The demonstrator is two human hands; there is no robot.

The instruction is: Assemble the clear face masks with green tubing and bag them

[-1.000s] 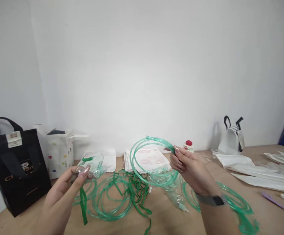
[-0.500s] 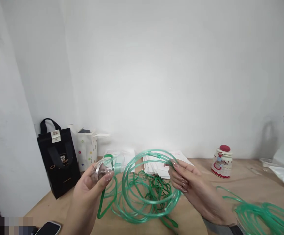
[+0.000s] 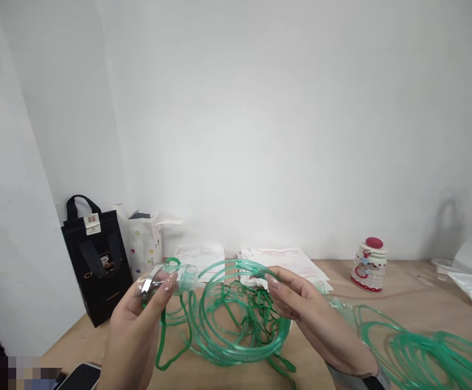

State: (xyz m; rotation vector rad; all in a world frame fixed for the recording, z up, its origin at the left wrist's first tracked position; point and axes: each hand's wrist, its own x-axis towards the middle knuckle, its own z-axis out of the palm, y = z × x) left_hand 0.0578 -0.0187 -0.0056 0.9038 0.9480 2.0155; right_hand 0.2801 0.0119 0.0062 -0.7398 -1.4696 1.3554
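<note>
Black and upright, a bag (image 3: 97, 276) stood at the table's (image 3: 406, 309) far left, beside a spotted bag (image 3: 145, 249). Papers (image 3: 286, 262) lay by the wall (image 3: 260, 135), with a jar (image 3: 369, 268) to their right; spare tubing (image 3: 434, 352) sprawled at the near right, a phone (image 3: 83, 377) at the near left. Tangled straps (image 3: 260, 311) showed partly through the coil (image 3: 239, 355), which was green, glossy and see-through, looped several times. The right hand (image 3: 309, 311) pinched its upper right side, thumb against bent fingers. The left hand's (image 3: 134, 322) fingers curled round a mask (image 3: 183, 278), clear, with a metal strip (image 3: 147, 286) and a dangling green strap (image 3: 161, 341). Both pieces were held up, near each other, in front of the papers.
</note>
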